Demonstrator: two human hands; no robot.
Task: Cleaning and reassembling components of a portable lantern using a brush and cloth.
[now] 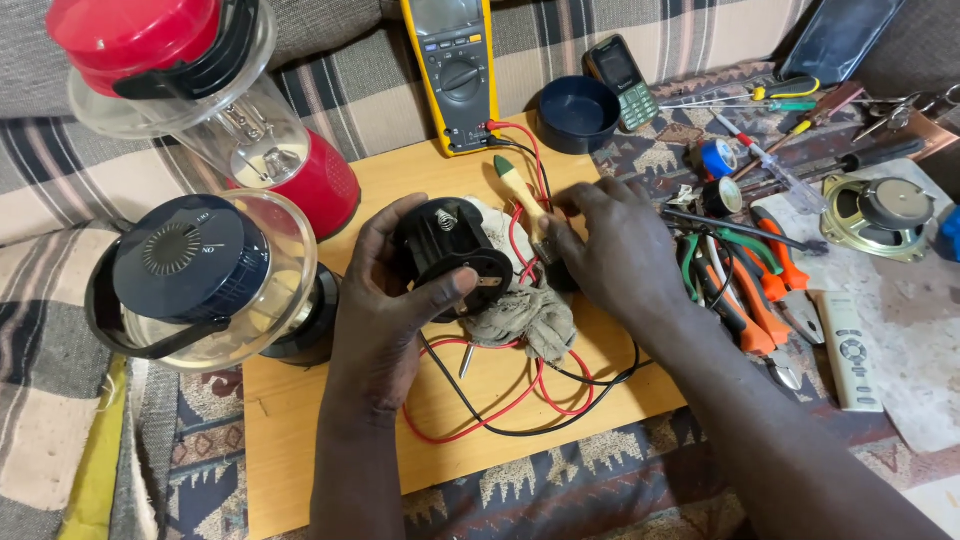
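The left hand (385, 285) grips a black round part (450, 250) above the wooden board (330, 440). The right hand (610, 250) is beside it, fingers curled on the brush (520, 190); its grip is unclear. A rag (525, 315) and leads (500, 400) lie under them, lanterns (200, 280) on the left.

yellow multimeter's grey screen (442, 14), small phone's dark screen (615, 65)

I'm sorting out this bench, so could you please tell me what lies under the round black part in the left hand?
A crumpled grey rag lies under the round black part, on the wooden board. The left hand and the part hide the rest.
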